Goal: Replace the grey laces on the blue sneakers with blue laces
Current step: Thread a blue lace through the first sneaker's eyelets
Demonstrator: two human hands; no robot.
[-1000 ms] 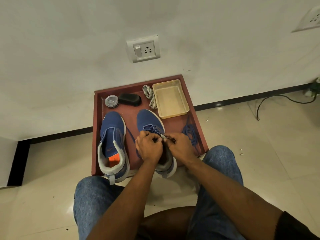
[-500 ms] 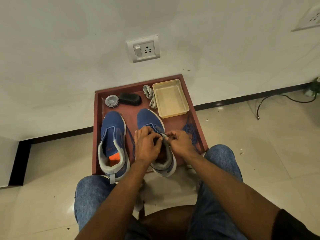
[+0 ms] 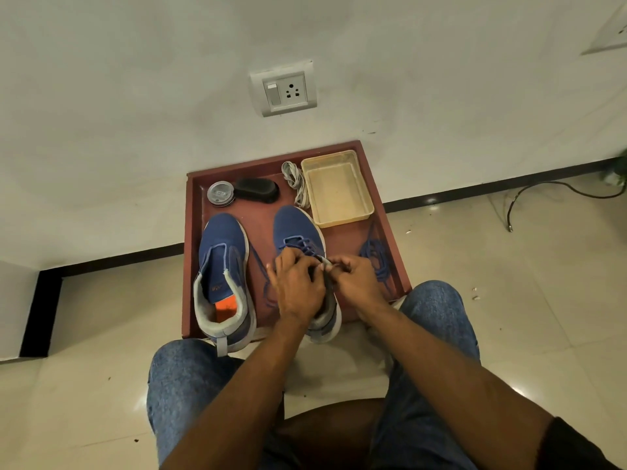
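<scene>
- Your left hand (image 3: pixel 297 286) curls over the collar of the right sneaker (image 3: pixel 298 232), steadying it on the red tray (image 3: pixel 193 252) so the eyelets stay put while you thread.
- Your right hand (image 3: pixel 356 283) pinches the blue lace (image 3: pixel 302 247) close to its pale tip, right at the upper eyelets; a grip that near the end likely gives you the control to feed it through a small hole.
- The left grip is closed on the shoe's upper edge, though exactly which part your fingers catch is hidden under the hand. The right grip is closed on the lace.
- The lower rows of this sneaker already carry blue crossings, so the work looks to be on the top holes.
- The left sneaker (image 3: pixel 222 266) stands just beside it with bare eyelets, its heel toward you, apparently waiting its turn.
- A loose blue lace (image 3: pixel 376 256) lies bundled on the tray to the right, within reach, presumably for that second shoe.
- The grey laces (image 3: pixel 297 183) sit coiled at the far end, next to the beige container (image 3: pixel 337 188), out of your working space.
- A round tin (image 3: pixel 220 194) and a black brush (image 3: pixel 258 189) rest at the far left of the tray.
</scene>
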